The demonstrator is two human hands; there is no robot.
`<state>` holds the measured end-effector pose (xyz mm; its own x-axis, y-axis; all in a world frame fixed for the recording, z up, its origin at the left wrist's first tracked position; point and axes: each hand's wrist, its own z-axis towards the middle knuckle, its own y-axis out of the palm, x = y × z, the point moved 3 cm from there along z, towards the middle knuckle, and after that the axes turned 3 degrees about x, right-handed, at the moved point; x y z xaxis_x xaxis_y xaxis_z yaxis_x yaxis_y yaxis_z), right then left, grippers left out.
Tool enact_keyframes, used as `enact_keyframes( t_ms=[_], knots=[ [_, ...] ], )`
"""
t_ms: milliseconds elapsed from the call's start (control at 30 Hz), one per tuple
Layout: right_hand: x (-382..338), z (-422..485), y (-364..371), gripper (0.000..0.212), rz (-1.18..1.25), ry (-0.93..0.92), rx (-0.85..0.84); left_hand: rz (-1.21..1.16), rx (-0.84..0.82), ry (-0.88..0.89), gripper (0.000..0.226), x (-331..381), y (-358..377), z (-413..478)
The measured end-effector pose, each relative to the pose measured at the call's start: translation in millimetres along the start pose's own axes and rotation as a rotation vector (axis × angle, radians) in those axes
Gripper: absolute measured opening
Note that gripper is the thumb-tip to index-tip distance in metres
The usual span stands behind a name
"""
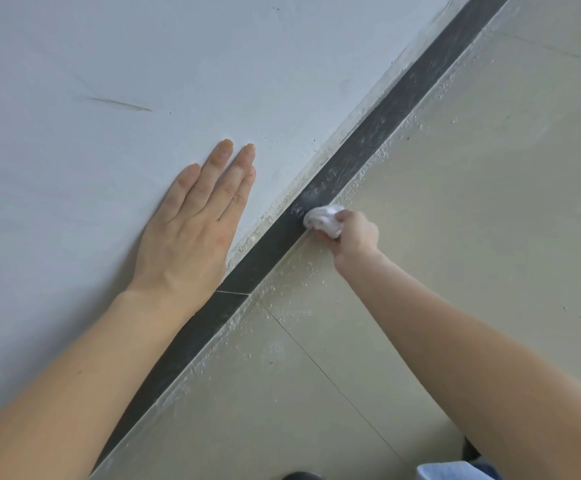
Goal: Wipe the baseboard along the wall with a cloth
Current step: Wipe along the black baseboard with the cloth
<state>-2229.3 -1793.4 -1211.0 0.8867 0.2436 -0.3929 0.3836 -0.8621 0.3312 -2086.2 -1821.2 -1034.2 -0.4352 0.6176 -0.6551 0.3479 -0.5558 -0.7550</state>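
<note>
**A:** What is the right hand doing?

**B:** The right hand is curled tightly round a small, crumpled white cloth. The arm is stretched forward and down, and the hand presses the cloth against the long dark grey baseboard strip, low down near the floor.

**A:** And the left?

**B:** The left hand lies flat on the pale grey painted wall, just above the baseboard. Its fingers are straight and close together, and it holds nothing.

**A:** What lies around them?

**B:** There are beige floor tiles, with white gritty specks strewn along the baseboard's foot. A thin dark scratch marks the wall above and left of the left hand. At the bottom edge there is a scrap of blue fabric, too cut off to identify.
</note>
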Motion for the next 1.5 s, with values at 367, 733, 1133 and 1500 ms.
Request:
enact_keyframes(
  t_ms=[367, 733, 1133, 1500],
  knots=[
    [57.9, -26.2, 12.8, 0.005, -0.317, 0.177, -0.225, 0.050, 0.030, 0.016, 0.072, 1.1, 3.6, -2.7],
    [-45.7, -5.6, 3.8, 0.028, 0.057, -0.040, -0.025, 0.072, -0.035, -0.034, 0.090, 0.2, 9.1, -4.2],
    [18.6, -50.1, 25.2, 0.014, -0.411, 0.163, -0.326, 0.109, -0.020, -0.007, 0.088, 0.7, 10.2, -5.3],
    [-71.9, -18.5, 0.9, 0.020, 0.187, 0.005, -0.006, 0.080, -0.032, -0.019, 0.090, 0.6, 11.3, -4.9]
  ],
)
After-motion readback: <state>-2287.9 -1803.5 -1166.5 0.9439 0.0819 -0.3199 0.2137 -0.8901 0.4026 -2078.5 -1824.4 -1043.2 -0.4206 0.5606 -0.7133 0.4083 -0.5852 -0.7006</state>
